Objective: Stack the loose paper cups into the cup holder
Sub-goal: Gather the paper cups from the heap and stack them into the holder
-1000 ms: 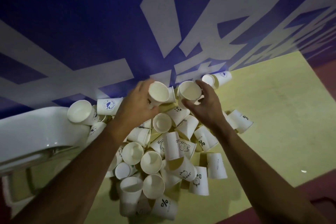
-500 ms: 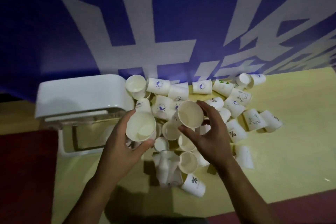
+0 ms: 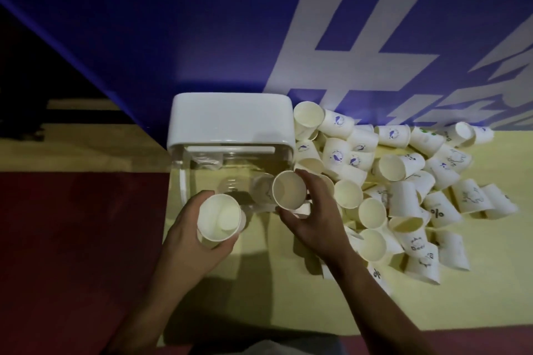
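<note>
The cup holder point(image 3: 230, 118) has a white lid and a clear body and stands on the yellow floor against the blue wall. My left hand point(image 3: 187, 239) grips a white paper cup point(image 3: 219, 217), mouth up, just in front of the holder. My right hand point(image 3: 311, 219) holds a second paper cup point(image 3: 289, 189) by its rim at the holder's front right corner. A pile of several loose paper cups point(image 3: 403, 181) lies to the right of the holder, some printed with small logos.
A blue wall with large white characters point(image 3: 346, 37) rises right behind the holder and pile. A dark red floor area point(image 3: 72, 239) lies to the left. Bare yellow floor point(image 3: 476, 297) extends to the right front.
Both hands have carried their cups left from over the pile to the front of the holder. The view has swung left, bringing the holder to the middle.
</note>
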Demonstrator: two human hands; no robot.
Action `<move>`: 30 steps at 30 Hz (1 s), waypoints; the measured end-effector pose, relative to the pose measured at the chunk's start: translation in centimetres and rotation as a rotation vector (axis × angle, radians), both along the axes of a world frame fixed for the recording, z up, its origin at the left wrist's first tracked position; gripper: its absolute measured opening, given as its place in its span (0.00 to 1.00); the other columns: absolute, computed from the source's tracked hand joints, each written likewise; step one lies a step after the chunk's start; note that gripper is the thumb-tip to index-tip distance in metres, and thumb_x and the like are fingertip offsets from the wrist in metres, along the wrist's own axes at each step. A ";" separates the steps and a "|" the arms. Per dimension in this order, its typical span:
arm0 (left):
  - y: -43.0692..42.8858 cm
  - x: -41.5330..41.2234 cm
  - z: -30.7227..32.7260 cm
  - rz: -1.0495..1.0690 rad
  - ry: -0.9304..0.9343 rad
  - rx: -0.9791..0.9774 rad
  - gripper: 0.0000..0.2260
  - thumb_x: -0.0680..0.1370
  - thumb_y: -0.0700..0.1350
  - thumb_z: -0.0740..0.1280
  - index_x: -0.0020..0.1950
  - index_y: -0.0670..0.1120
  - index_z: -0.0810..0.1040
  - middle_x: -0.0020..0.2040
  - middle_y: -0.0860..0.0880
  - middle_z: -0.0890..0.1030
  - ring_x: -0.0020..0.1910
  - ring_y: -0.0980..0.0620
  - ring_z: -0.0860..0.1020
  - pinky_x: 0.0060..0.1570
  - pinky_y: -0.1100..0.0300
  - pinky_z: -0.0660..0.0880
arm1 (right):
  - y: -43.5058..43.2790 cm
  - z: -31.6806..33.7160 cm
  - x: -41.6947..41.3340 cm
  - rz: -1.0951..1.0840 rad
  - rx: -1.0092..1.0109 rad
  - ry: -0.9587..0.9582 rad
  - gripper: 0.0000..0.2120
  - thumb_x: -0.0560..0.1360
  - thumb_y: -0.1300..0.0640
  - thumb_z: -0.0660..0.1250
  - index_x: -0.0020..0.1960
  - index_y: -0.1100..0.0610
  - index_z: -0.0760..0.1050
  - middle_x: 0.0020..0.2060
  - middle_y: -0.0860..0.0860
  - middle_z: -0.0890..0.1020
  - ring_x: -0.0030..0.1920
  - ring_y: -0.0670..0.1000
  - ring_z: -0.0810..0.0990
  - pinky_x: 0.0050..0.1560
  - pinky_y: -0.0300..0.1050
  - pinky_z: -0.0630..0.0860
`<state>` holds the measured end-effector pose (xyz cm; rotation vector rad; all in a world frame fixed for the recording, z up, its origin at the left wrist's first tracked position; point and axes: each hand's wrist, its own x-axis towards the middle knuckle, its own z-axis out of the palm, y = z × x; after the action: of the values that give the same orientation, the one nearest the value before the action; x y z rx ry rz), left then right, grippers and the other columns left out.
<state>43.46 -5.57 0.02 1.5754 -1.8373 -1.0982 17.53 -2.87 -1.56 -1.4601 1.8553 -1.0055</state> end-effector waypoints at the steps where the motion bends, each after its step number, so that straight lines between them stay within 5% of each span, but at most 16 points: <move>1: -0.2 0.7 -0.1 -0.001 0.012 0.004 0.38 0.66 0.47 0.84 0.72 0.53 0.71 0.67 0.56 0.77 0.65 0.54 0.76 0.59 0.50 0.78 | -0.4 -0.5 0.6 0.011 0.014 0.016 0.34 0.70 0.52 0.80 0.72 0.50 0.70 0.64 0.40 0.75 0.63 0.42 0.76 0.57 0.42 0.78; 8: -0.8 2.8 -0.5 -0.012 0.019 0.040 0.38 0.66 0.52 0.83 0.72 0.54 0.71 0.68 0.58 0.76 0.67 0.53 0.75 0.62 0.50 0.76 | -2.5 -4.0 2.5 0.039 0.098 0.152 0.36 0.69 0.44 0.80 0.72 0.54 0.72 0.65 0.48 0.79 0.64 0.51 0.77 0.60 0.45 0.76; 15: -1.6 1.3 -0.8 -0.029 0.009 0.036 0.38 0.68 0.53 0.82 0.74 0.55 0.69 0.68 0.67 0.73 0.65 0.69 0.71 0.60 0.67 0.73 | -3.9 -5.2 3.0 0.010 0.146 0.224 0.40 0.65 0.38 0.80 0.71 0.54 0.73 0.62 0.51 0.80 0.60 0.56 0.79 0.55 0.53 0.79; 25: -2.7 -0.1 -1.6 -0.040 0.007 0.046 0.37 0.69 0.54 0.81 0.74 0.57 0.67 0.68 0.63 0.74 0.65 0.61 0.73 0.60 0.61 0.74 | -3.8 -6.3 3.9 -0.010 0.184 0.242 0.37 0.67 0.42 0.80 0.72 0.53 0.73 0.64 0.50 0.80 0.62 0.55 0.78 0.59 0.51 0.78; 30: -3.2 -1.2 -1.9 -0.046 0.000 0.057 0.37 0.70 0.53 0.81 0.75 0.56 0.68 0.68 0.62 0.74 0.64 0.63 0.72 0.58 0.70 0.71 | -3.9 -6.2 3.7 0.020 0.212 0.218 0.38 0.68 0.42 0.79 0.72 0.54 0.73 0.66 0.50 0.79 0.65 0.54 0.76 0.63 0.51 0.75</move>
<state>42.30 -8.72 -1.87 1.5715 -1.8662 -1.1810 21.20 -6.81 -7.74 -1.5038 2.0255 -0.6371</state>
